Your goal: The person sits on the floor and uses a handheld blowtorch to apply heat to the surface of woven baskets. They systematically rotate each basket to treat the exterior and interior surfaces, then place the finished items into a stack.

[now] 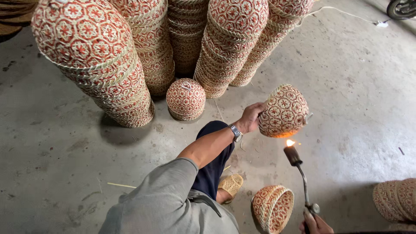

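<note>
Woven red-and-cream bamboo baskets stand in tall upturned stacks [97, 60] along the far side of the concrete floor [56, 143], the leftmost stack leaning toward me and the others crowded close behind it. Just in front of them a single upturned basket [186, 99] sits alone on the floor, dome side up. Nearer to me, my dark trouser leg runs down to a tan woven sandal [231, 185], with my grey sleeve [167, 195] in the foreground. My left hand [251, 117], a wristwatch [235, 132] on its wrist, is raised above the floor and closed on the rim of a small patterned basket [284, 110], fingers curled around its edge, so that the basket hangs tilted with its lower rim facing down. Right under that rim burns the small flame of a gas torch [294, 157]; the flame is just beside the basket's bottom edge. The torch's thin metal neck runs down to my right hand [316, 224], which is wrapped tight around the handle at the bottom edge of view. Beside that hand two nested baskets [273, 208] lie on their side. Far right, more baskets [396, 199] lie stacked on the floor.
</note>
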